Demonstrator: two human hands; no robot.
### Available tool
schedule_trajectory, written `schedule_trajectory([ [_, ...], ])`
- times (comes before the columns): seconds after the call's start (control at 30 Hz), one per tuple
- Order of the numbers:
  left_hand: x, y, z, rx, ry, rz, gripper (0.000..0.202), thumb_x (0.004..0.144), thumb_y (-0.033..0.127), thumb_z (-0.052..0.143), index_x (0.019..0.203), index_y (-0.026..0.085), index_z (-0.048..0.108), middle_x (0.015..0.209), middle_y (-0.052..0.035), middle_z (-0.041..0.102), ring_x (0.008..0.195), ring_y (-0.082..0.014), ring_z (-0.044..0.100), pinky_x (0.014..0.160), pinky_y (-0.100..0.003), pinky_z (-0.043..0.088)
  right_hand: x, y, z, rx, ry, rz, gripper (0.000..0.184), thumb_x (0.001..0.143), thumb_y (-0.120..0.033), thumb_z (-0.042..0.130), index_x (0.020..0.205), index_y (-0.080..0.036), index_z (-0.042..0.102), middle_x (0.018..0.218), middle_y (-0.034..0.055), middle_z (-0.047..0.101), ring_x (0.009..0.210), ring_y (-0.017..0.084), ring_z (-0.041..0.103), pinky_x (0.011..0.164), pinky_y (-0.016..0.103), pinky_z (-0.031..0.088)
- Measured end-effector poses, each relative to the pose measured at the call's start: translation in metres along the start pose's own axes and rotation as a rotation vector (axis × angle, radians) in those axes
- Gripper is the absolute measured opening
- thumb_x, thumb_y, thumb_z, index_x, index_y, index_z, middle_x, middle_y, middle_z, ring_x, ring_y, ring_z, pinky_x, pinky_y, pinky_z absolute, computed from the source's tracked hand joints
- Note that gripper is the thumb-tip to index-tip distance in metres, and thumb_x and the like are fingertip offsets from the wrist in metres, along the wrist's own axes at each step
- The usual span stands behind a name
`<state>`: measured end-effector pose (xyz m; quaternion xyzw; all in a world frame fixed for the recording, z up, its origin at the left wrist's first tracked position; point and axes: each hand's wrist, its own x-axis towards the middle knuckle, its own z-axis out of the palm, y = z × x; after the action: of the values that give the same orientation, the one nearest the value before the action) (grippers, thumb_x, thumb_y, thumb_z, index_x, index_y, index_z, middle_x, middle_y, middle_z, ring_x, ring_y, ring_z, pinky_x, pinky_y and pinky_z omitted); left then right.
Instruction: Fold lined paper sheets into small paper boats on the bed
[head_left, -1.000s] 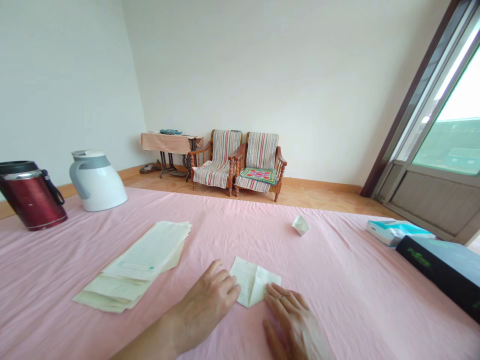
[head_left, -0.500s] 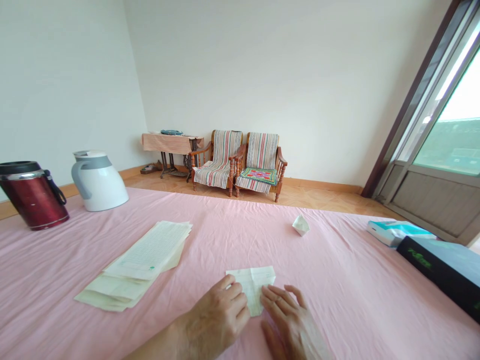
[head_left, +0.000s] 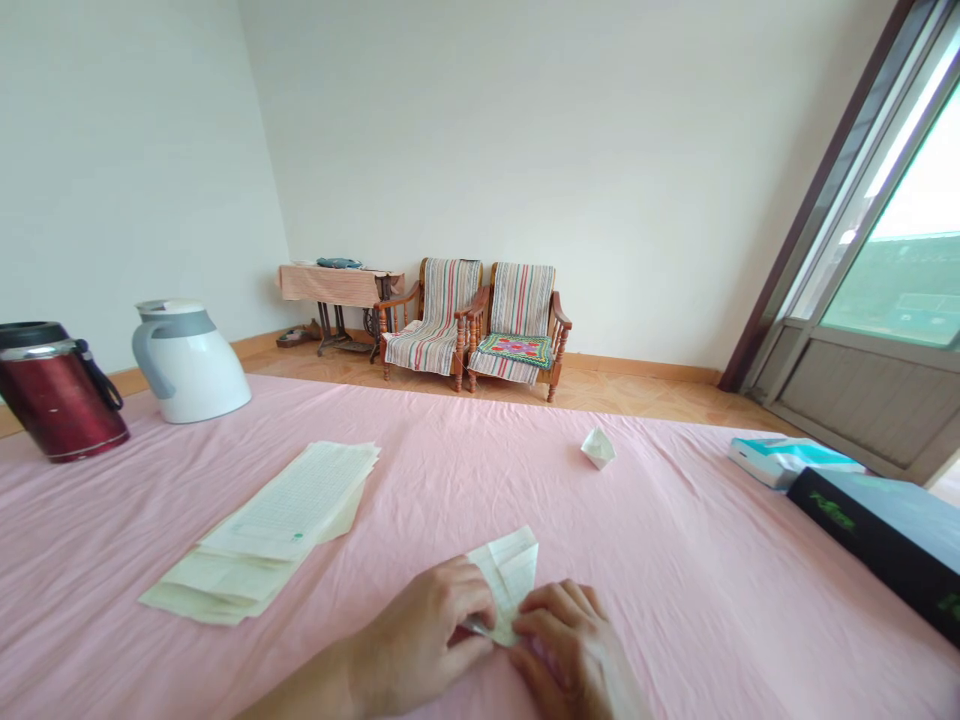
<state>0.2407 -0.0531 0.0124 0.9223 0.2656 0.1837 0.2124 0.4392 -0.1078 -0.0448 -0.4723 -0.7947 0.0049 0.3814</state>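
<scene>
A small folded sheet of paper (head_left: 510, 567) lies tilted on the pink cloth, between my two hands. My left hand (head_left: 431, 625) pinches its lower left edge between thumb and fingers. On the lower right corner, the curled fingers of my right hand (head_left: 566, 635) grip the paper, the thumb below. Part of the sheet is hidden under the fingers. Further off to the right stands a small folded paper boat (head_left: 598, 449). To the left rests a stack of lined paper sheets (head_left: 274, 525), loosely fanned out.
A red thermos cup (head_left: 60, 400) and a white jug with grey handle (head_left: 191, 365) stand at the left. A tissue pack (head_left: 787, 460) and a black box (head_left: 862, 535) lie at the right. Beyond the pink cloth (head_left: 675, 560) are two wooden chairs (head_left: 487, 330) and a small table (head_left: 330, 285).
The paper has turned, its top right corner now pointing up. Both hands have shifted to its lower edge, and my right fingers have curled from lying flat to gripping.
</scene>
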Motion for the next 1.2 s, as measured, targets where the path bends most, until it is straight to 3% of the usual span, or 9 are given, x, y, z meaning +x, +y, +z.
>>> schedule_trajectory([
  [0.13,0.001,-0.013,-0.01,-0.113,0.0,-0.008,0.023,0.071,-0.004,0.058,0.074,0.018,0.061,0.076,0.003,0.062,0.081,-0.0135,0.055,0.075,-0.022,0.04,-0.002,0.005,0.006,0.048,0.027,0.065,0.003,0.078,-0.024,0.061,0.08,-0.026,0.062,0.08,0.0,0.064,0.073,0.019,0.057,0.068,0.031,0.04],
  [0.27,0.003,-0.02,-0.013,-0.176,-0.021,-0.095,0.013,0.076,0.005,0.058,0.074,0.017,0.063,0.074,0.0023,0.06,0.075,-0.0129,0.055,0.069,-0.021,0.04,-0.003,0.007,0.009,0.06,-0.001,0.131,0.008,0.074,-0.021,0.063,0.079,-0.026,0.06,0.08,-0.0003,0.063,0.076,0.019,0.057,0.071,0.032,0.04],
  [0.57,0.014,-0.023,-0.001,-0.227,0.003,-0.333,0.011,0.078,0.017,0.052,0.069,0.015,0.059,0.063,0.0045,0.052,0.062,-0.011,0.048,0.056,-0.019,0.031,0.005,-0.002,0.005,0.055,-0.089,0.304,0.013,0.073,-0.011,0.058,0.071,-0.023,0.058,0.078,-0.0006,0.063,0.077,0.018,0.057,0.073,0.03,0.037],
  [0.77,0.018,-0.026,0.007,-0.195,0.05,-0.385,0.011,0.074,0.018,0.052,0.063,0.016,0.051,0.06,0.0051,0.048,0.06,-0.0112,0.046,0.054,-0.02,0.028,0.008,-0.005,0.007,0.054,-0.094,0.365,0.013,0.075,-0.012,0.057,0.068,-0.022,0.057,0.076,-0.0007,0.062,0.076,0.017,0.056,0.071,0.029,0.035],
  [1.2,0.024,-0.021,0.014,-0.058,0.107,-0.446,0.007,0.066,0.018,0.056,0.06,0.017,0.052,0.062,0.0043,0.054,0.065,-0.0132,0.051,0.058,-0.021,0.029,0.007,-0.003,0.017,0.021,-0.04,0.401,0.01,0.077,-0.017,0.055,0.068,-0.021,0.054,0.078,0.0001,0.06,0.077,0.017,0.057,0.071,0.029,0.034],
])
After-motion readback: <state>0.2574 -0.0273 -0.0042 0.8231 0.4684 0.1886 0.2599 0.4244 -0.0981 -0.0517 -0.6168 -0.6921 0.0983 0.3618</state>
